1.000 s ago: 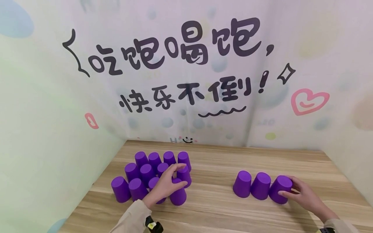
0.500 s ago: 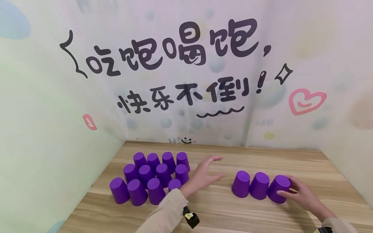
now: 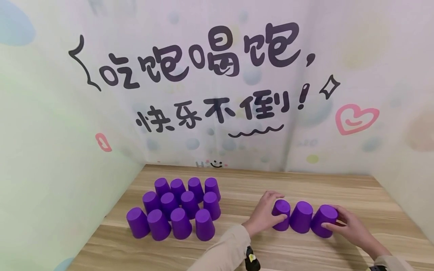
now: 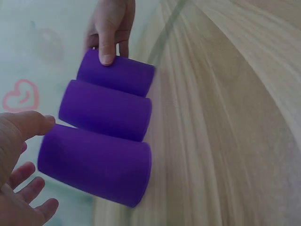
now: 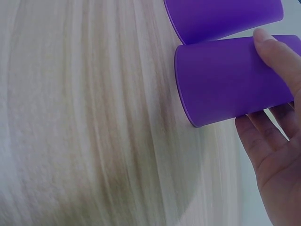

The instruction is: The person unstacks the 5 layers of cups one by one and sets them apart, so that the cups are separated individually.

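Note:
Three upside-down purple cups stand in a short row on the right half of the table. My left hand is beside the left cup, its thumb and fingers spread around it. In the left wrist view a gap shows between that cup and the fingers, with the thumb tip near the cup's narrow end. The middle cup stands between the other two, untouched. My right hand holds the right cup, thumb on its near side and fingers behind, as the right wrist view also shows.
Several more upside-down purple cups stand in three rows on the left of the wooden table. A printed curtain rises behind the table, with pale walls at both sides.
My left hand has left the front-right cup of the left group and moved right across the table to the left cup of the short row. The right hand stays on its cup.

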`<action>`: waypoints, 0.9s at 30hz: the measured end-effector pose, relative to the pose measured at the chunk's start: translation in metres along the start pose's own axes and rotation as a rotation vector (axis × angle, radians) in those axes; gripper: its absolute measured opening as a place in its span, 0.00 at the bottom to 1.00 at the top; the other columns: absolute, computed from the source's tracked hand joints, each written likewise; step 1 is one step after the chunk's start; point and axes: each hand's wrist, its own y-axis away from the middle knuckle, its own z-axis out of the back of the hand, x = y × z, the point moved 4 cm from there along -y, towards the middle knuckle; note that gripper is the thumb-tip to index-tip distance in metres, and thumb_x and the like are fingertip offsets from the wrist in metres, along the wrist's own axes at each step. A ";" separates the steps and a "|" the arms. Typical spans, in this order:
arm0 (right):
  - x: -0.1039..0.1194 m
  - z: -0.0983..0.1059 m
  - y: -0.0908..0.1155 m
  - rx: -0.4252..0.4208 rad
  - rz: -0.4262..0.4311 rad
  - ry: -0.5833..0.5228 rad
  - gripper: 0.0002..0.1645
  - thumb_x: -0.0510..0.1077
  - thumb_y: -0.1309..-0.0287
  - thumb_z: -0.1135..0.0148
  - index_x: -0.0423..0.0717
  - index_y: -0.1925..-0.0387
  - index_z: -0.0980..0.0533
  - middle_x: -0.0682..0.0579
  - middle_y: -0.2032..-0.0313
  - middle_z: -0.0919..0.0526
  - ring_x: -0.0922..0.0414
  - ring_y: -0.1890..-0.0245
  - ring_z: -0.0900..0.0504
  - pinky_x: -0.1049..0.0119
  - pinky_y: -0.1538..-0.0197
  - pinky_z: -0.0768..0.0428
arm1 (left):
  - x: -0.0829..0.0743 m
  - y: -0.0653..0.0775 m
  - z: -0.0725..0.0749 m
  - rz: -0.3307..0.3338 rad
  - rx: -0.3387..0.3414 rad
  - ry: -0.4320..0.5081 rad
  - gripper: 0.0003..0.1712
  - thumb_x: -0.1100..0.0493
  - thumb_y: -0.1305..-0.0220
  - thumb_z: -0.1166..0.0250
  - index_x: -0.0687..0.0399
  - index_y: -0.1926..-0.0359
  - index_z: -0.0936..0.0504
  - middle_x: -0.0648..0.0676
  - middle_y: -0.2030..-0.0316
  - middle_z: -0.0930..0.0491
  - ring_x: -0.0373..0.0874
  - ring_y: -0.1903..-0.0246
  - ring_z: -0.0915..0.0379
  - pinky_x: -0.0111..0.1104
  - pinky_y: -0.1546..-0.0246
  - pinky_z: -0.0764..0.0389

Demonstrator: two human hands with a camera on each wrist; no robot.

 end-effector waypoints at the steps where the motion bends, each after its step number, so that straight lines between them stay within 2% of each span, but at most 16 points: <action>1: 0.000 0.000 0.000 -0.001 0.003 0.001 0.30 0.37 0.55 0.34 0.28 0.51 0.34 0.77 0.63 0.31 0.79 0.63 0.30 0.75 0.66 0.23 | -0.001 -0.001 -0.002 -0.002 0.000 -0.007 0.29 0.58 0.52 0.32 0.55 0.47 0.30 0.51 0.49 0.34 0.39 0.49 0.36 0.23 0.51 0.33; 5: 0.001 -0.001 0.001 -0.002 -0.003 0.011 0.30 0.37 0.56 0.34 0.28 0.51 0.34 0.73 0.62 0.30 0.78 0.63 0.30 0.74 0.65 0.23 | 0.000 -0.002 -0.012 -0.022 -0.017 -0.033 0.28 0.58 0.51 0.33 0.57 0.48 0.29 0.51 0.50 0.31 0.38 0.51 0.34 0.21 0.53 0.32; 9: 0.001 -0.002 0.000 0.007 -0.016 0.019 0.31 0.37 0.55 0.34 0.28 0.50 0.35 0.55 0.60 0.24 0.79 0.63 0.31 0.74 0.65 0.23 | 0.005 0.000 -0.020 -0.015 -0.045 -0.008 0.27 0.59 0.50 0.33 0.57 0.48 0.29 0.50 0.50 0.29 0.37 0.52 0.32 0.22 0.53 0.32; 12: 0.001 -0.002 -0.001 0.010 -0.011 0.022 0.31 0.36 0.56 0.34 0.27 0.50 0.35 0.42 0.59 0.24 0.79 0.63 0.31 0.75 0.65 0.23 | 0.008 0.001 -0.022 0.011 -0.054 0.037 0.27 0.60 0.50 0.34 0.56 0.47 0.29 0.49 0.50 0.29 0.37 0.53 0.32 0.23 0.54 0.31; 14: 0.001 -0.002 -0.001 0.005 -0.011 0.022 0.31 0.35 0.56 0.34 0.28 0.50 0.35 0.40 0.59 0.25 0.79 0.63 0.31 0.75 0.65 0.23 | 0.010 0.001 -0.023 0.032 -0.055 0.068 0.27 0.59 0.50 0.34 0.55 0.47 0.29 0.49 0.51 0.29 0.36 0.54 0.31 0.23 0.55 0.30; 16: 0.000 -0.002 -0.001 0.004 -0.014 0.022 0.31 0.36 0.55 0.34 0.28 0.50 0.35 0.47 0.59 0.24 0.79 0.63 0.31 0.75 0.65 0.23 | 0.011 0.001 -0.022 0.051 -0.054 0.091 0.26 0.59 0.50 0.34 0.54 0.47 0.29 0.49 0.52 0.29 0.36 0.55 0.31 0.22 0.56 0.30; 20: -0.002 0.000 -0.001 0.004 -0.023 0.015 0.31 0.38 0.55 0.34 0.29 0.49 0.35 0.72 0.61 0.29 0.79 0.62 0.31 0.75 0.64 0.23 | 0.015 0.002 -0.016 0.071 -0.051 0.116 0.26 0.60 0.49 0.34 0.55 0.48 0.29 0.50 0.54 0.29 0.37 0.56 0.31 0.23 0.57 0.29; 22: -0.002 0.000 -0.001 0.007 -0.015 0.014 0.31 0.38 0.55 0.34 0.29 0.49 0.35 0.78 0.62 0.32 0.79 0.62 0.31 0.75 0.64 0.23 | 0.019 0.002 -0.012 0.077 -0.048 0.114 0.26 0.60 0.49 0.34 0.56 0.47 0.29 0.51 0.54 0.29 0.38 0.56 0.31 0.23 0.57 0.29; 24: -0.002 0.000 -0.001 0.005 -0.014 0.015 0.31 0.38 0.55 0.34 0.29 0.50 0.35 0.76 0.62 0.30 0.79 0.62 0.31 0.75 0.64 0.23 | 0.024 0.003 -0.007 0.087 -0.047 0.114 0.26 0.60 0.49 0.35 0.57 0.47 0.29 0.51 0.54 0.29 0.39 0.55 0.30 0.24 0.56 0.29; 27: -0.001 0.000 -0.002 0.002 -0.008 0.022 0.31 0.37 0.56 0.34 0.29 0.50 0.35 0.59 0.60 0.24 0.79 0.63 0.31 0.75 0.64 0.23 | 0.034 0.004 0.003 0.114 -0.058 0.114 0.26 0.60 0.48 0.35 0.56 0.46 0.30 0.52 0.53 0.29 0.42 0.54 0.30 0.27 0.55 0.29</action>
